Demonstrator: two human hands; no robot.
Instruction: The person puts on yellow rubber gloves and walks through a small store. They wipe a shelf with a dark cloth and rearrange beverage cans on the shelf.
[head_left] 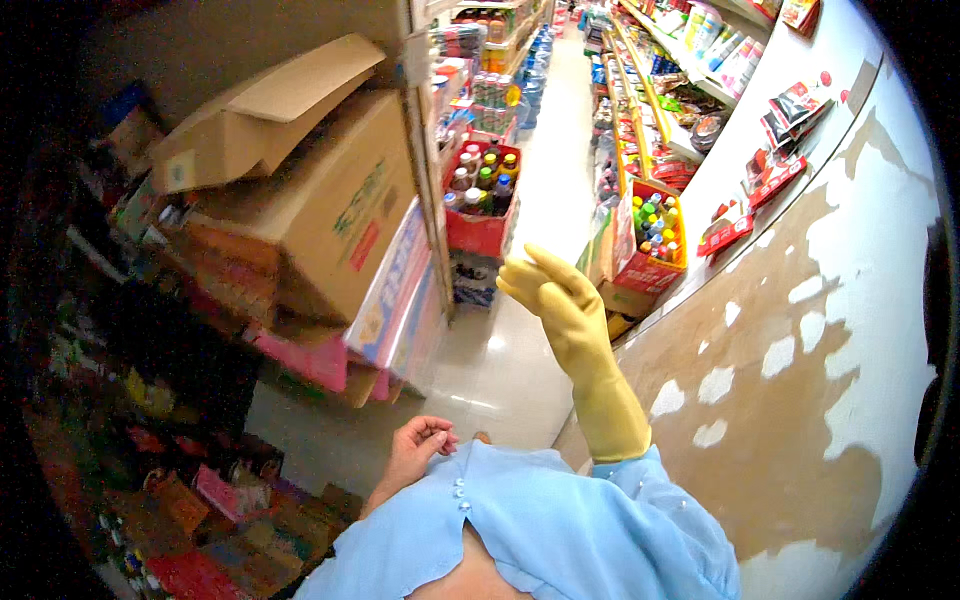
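Note:
My right hand [557, 300] is raised ahead of me in a long yellow rubber glove [612, 405]. Its fingers are bent inward and nothing shows sticking out of them. Lower down, close to my waist, my bare left hand [424, 440] hangs with curled fingers and the thumb laid against them. No object is visible in it. Neither hand touches anything around it. Beyond the glove stand a red crate of bottles [480, 232] on the left and a red and yellow box of small bottles [655, 262] on the right.
Open cardboard boxes [345, 215] are stacked at my left above flat printed cartons [385, 290]. A wall with peeling paint [760, 400] runs along my right, with red packets [780, 180] hanging farther up. Ahead, a narrow aisle [560, 130] lies between loaded shelves [690, 45].

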